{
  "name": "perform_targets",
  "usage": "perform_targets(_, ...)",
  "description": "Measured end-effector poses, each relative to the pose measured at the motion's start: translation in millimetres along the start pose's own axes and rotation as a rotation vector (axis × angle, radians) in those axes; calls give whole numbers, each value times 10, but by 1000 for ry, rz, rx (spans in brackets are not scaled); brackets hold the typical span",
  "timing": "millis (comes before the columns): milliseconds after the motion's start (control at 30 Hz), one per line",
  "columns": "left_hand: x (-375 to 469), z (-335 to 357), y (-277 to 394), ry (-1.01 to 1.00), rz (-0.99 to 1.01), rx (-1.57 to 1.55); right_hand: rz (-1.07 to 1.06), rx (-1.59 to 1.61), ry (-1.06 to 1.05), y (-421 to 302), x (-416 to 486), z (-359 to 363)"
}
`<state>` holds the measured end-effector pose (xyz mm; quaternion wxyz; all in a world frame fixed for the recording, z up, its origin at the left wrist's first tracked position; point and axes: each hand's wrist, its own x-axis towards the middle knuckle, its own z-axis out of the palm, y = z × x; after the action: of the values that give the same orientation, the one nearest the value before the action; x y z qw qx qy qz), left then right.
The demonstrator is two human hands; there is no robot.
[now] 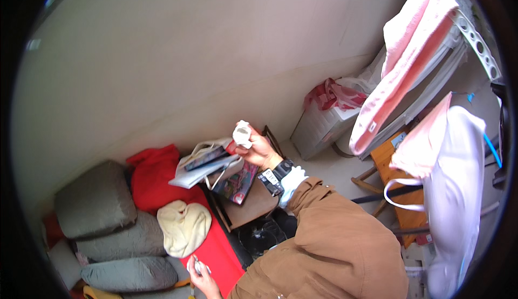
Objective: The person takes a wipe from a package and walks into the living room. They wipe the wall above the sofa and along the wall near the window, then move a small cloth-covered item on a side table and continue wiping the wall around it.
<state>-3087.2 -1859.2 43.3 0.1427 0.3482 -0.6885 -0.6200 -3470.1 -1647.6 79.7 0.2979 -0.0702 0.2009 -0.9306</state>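
My right hand is raised near the wall, gripping a crumpled white item, perhaps tissue or cloth. A black strap and a small device are on that wrist, below the brown jacket sleeve. Beneath the hand, a bag with pale handles and flat printed items stands on a brown wooden surface. At the lower edge, my left hand pinches a small white-and-grey object that is too blurred to name. It is over a red cover, beside a cream cloth.
Grey cushions and a red cloth lie at left along the wall. At right hang a pink towel and a pale lilac garment. Behind them are a wooden stool and a white cabinet.
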Motion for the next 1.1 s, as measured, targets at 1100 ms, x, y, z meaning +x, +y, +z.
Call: perform_targets(1100,-959,96,-367,-706,179,-127,25,-490,658,599,-4132,124)
